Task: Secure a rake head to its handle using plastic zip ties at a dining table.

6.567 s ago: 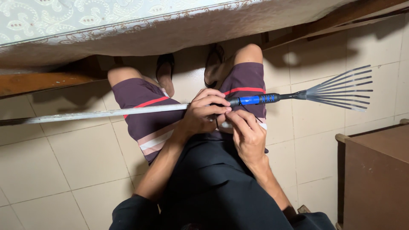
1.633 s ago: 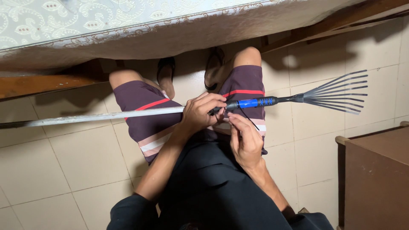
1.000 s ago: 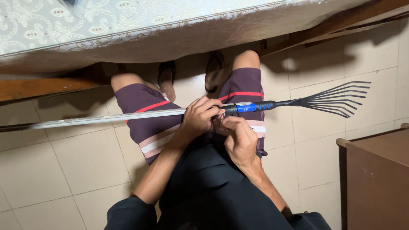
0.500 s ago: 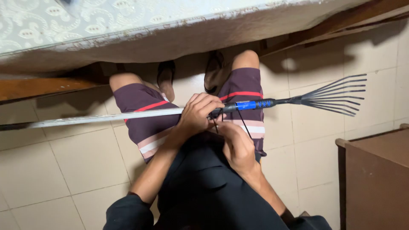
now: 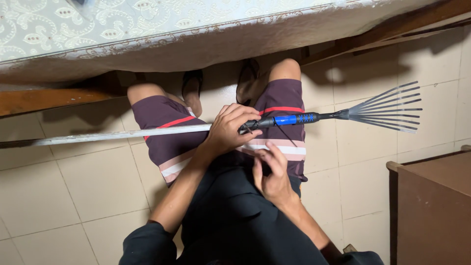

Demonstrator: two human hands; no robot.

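Shaft: a long pale metal pole [image 5: 122, 135] runs level across the person's lap from the far left of the view, out over the tiled floor [image 5: 73, 196]. It looks thin-walled and stiff, probably light, and smooth enough to slip in a loose grip.
Left hand: the left hand [image 5: 230, 130] is wrapped around the rake [image 5: 274, 121] where the pale pole meets the dark collar, fingers curled over the top and closed tight on it. This looks like the sound place to hold, near the balance point and on the thicker part.
Right hand: the right hand [image 5: 272, 172] sits just below the shaft over the striped shorts [image 5: 171, 147], fingers half curled and pinched together. It appears to pinch a thin dark cord that hangs from the blue grip; I cannot tell how firmly.
Blue grip: a short blue sleeve [image 5: 292, 119] with dark marks lies just right of the left hand, over the right thigh. It looks textured and less slippery than the bare pole.
Tines: the fan of thin metal tines [image 5: 387, 107] spreads to the right above the floor, clear of the wooden cabinet [image 5: 431, 206]. They look springy and easy to bend, with pointed tips, so a poor place to take hold.
Surroundings: a patterned mattress [image 5: 147, 24] fills the top of the view, well apart from the rake.
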